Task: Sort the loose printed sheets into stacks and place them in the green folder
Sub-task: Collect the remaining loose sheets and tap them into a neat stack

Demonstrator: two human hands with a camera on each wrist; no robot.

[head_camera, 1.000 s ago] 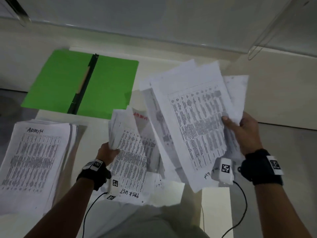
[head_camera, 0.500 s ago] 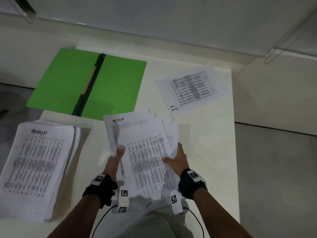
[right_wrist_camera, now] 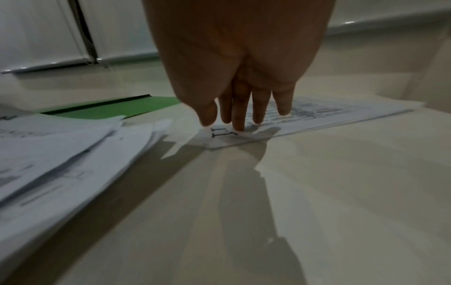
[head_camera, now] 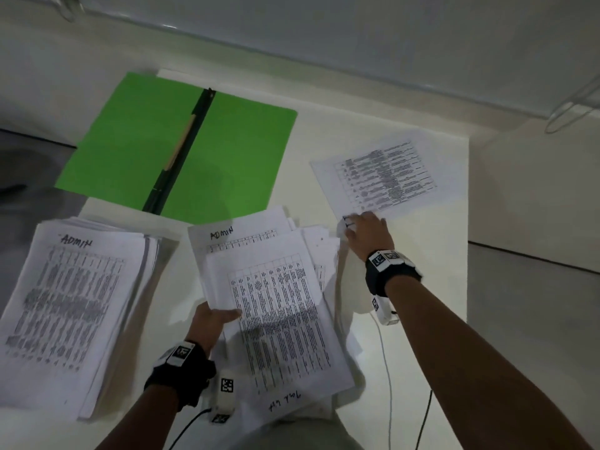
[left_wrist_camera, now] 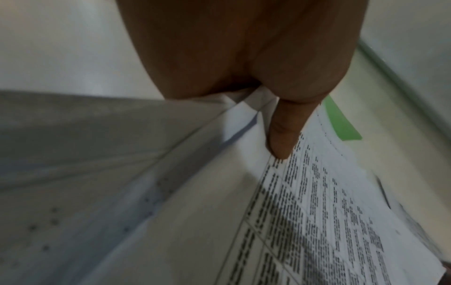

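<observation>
The green folder [head_camera: 181,147] lies open at the back left of the white table [head_camera: 431,261]. A neat stack headed ADMIN [head_camera: 71,313] sits at the front left. My left hand [head_camera: 212,323] pinches the left edge of the loose bundle of printed sheets [head_camera: 279,313] in the middle; the left wrist view shows the thumb [left_wrist_camera: 283,135] on top of the sheets [left_wrist_camera: 317,221]. My right hand [head_camera: 365,230] reaches to a single sheet marked IT [head_camera: 386,173] at the back right, straight fingertips [right_wrist_camera: 240,123] pressing its near corner [right_wrist_camera: 227,137].
The folder's black spine with a brown clip strip [head_camera: 180,147] runs down its middle. The table's right edge [head_camera: 467,222] drops to the floor. A wall panel rises behind the table. Cables [head_camera: 386,368] trail from both wrist cameras.
My right hand has let go of the bundle and moved up and right to the IT sheet. The left hand still holds the bundle, lowered onto the table a second ago.
</observation>
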